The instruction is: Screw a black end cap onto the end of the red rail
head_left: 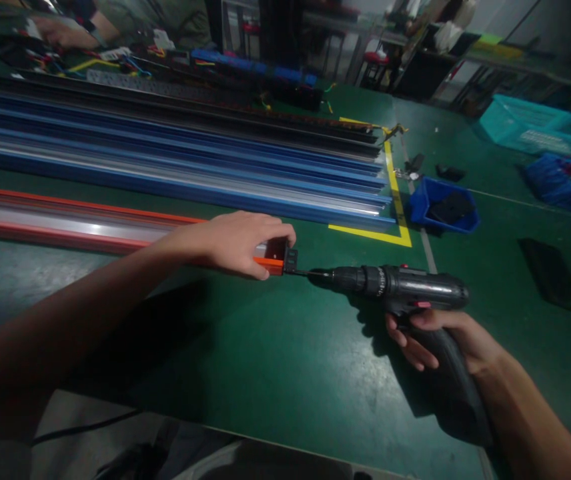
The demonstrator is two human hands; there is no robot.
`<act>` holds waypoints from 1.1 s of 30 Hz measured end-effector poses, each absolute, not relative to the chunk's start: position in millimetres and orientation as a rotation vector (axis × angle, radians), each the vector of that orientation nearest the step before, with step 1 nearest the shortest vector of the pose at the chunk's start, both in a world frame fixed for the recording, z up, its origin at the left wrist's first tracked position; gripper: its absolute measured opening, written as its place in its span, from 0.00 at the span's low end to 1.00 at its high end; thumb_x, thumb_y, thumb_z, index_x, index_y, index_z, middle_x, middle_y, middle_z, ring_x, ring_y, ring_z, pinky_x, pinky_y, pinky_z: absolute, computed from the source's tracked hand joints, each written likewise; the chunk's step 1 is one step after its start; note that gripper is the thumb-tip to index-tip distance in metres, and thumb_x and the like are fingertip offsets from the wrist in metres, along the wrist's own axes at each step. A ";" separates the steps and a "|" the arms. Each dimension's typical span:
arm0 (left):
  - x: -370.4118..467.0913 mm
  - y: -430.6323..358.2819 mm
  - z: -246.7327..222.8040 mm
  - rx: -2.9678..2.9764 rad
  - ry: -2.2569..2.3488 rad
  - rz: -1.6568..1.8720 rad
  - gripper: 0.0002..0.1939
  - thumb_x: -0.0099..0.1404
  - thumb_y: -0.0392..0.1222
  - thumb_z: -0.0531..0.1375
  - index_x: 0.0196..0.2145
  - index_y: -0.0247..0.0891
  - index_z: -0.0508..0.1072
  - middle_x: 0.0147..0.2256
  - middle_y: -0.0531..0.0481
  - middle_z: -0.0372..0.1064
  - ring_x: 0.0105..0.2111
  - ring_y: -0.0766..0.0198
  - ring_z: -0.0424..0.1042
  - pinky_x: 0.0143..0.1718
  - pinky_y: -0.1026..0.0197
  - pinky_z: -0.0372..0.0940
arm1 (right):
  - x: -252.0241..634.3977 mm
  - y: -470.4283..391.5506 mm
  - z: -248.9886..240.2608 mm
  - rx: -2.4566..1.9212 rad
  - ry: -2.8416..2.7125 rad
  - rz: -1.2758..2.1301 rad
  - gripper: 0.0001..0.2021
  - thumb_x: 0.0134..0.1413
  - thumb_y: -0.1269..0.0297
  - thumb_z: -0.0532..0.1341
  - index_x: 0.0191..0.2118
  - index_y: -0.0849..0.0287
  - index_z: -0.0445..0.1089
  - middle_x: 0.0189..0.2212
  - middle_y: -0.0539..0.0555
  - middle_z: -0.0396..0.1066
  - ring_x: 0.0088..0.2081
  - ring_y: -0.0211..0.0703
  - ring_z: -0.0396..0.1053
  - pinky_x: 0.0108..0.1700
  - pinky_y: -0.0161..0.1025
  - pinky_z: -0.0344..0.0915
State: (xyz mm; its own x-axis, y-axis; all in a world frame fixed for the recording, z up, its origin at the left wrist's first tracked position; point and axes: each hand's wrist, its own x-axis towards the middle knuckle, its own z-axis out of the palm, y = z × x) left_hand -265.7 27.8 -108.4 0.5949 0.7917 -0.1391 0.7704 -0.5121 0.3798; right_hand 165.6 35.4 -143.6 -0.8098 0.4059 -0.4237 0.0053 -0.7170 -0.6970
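A long orange-edged metal profile [85, 227] lies across the left of the green table. My left hand [240, 243] is wrapped over its right end, thumb in front and fingers behind. A small black end piece [290, 260] sits at that end. My right hand [440, 337] grips the handle of a black power drill [405, 287], with the index finger near the trigger. The drill points left, and the tip of its bit meets the lower part of the black end piece. Whether a screw is at the tip is too small to tell.
Blue and black profiles [215, 167] lie behind, beside yellow tape [370, 235]. To the right are a blue bin [418, 207] with black parts, a black flat object [553, 273], another blue bin [540, 177] and a teal basket [510, 127]. Another person's hand [63, 33] is at upper left.
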 end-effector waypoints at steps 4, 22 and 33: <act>-266.3 28.2 -108.7 2.422 1.240 0.068 0.28 0.62 0.53 0.68 0.57 0.48 0.70 0.55 0.48 0.76 0.52 0.50 0.75 0.49 0.55 0.65 | 164.8 36.4 -142.9 -0.834 -1.105 2.580 0.17 0.61 0.61 0.70 0.48 0.70 0.85 0.41 0.68 0.85 0.21 0.36 0.75 0.30 0.34 0.78; -266.6 28.0 -108.5 2.415 1.257 0.065 0.28 0.61 0.52 0.69 0.57 0.50 0.70 0.55 0.49 0.76 0.52 0.51 0.75 0.49 0.55 0.65 | 163.5 34.2 -142.9 -0.799 -1.133 2.554 0.14 0.62 0.61 0.70 0.44 0.70 0.85 0.33 0.62 0.83 0.20 0.35 0.73 0.28 0.32 0.77; -265.3 27.7 -106.3 2.406 1.254 0.050 0.28 0.61 0.52 0.69 0.57 0.49 0.70 0.55 0.48 0.75 0.52 0.50 0.75 0.49 0.54 0.65 | 165.5 34.7 -144.1 -0.865 -1.127 2.542 0.14 0.60 0.60 0.71 0.41 0.68 0.85 0.32 0.59 0.81 0.18 0.33 0.71 0.26 0.31 0.76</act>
